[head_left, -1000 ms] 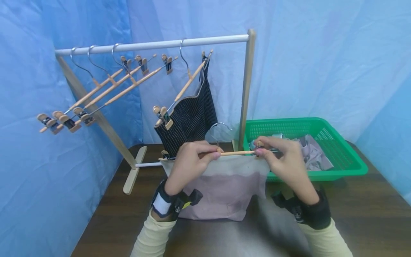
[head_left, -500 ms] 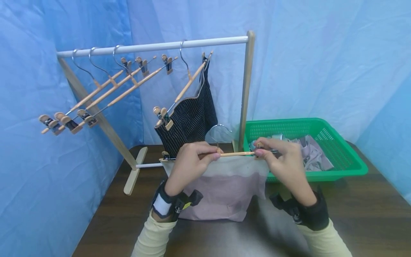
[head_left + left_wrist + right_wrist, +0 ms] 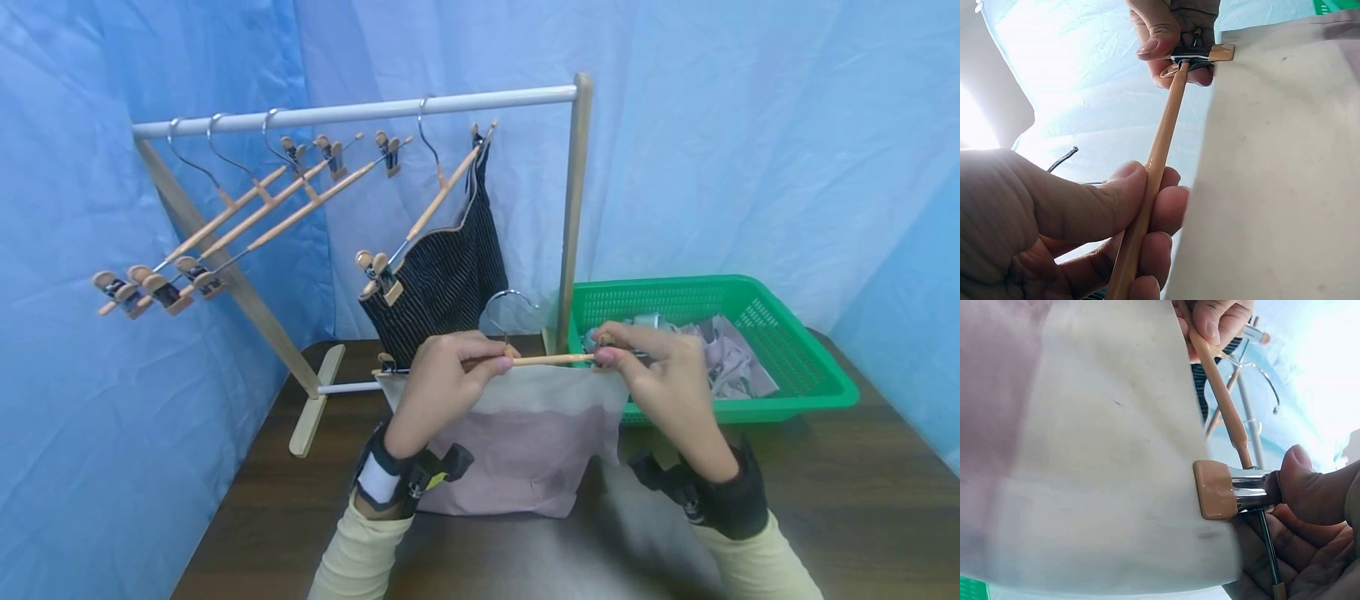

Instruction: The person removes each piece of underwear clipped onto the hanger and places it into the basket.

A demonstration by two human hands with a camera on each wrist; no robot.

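Observation:
A clip hanger with a tan bar and metal hook is held level above the table. My left hand grips its bar near the middle, thumb on one side and fingers curled round the other in the left wrist view. My right hand pinches the right-hand clip between thumb and fingers. That clip's tan pad lies over the top edge of a mauve garment with an off-white band. The garment hangs down below the bar toward the table. A left-hand clip shows at the band's other corner.
Behind stands a wooden rack with a white rail. Three bare clip hangers and a hanger with a black striped garment hang from it. A green basket with crumpled clothes sits right on the dark table.

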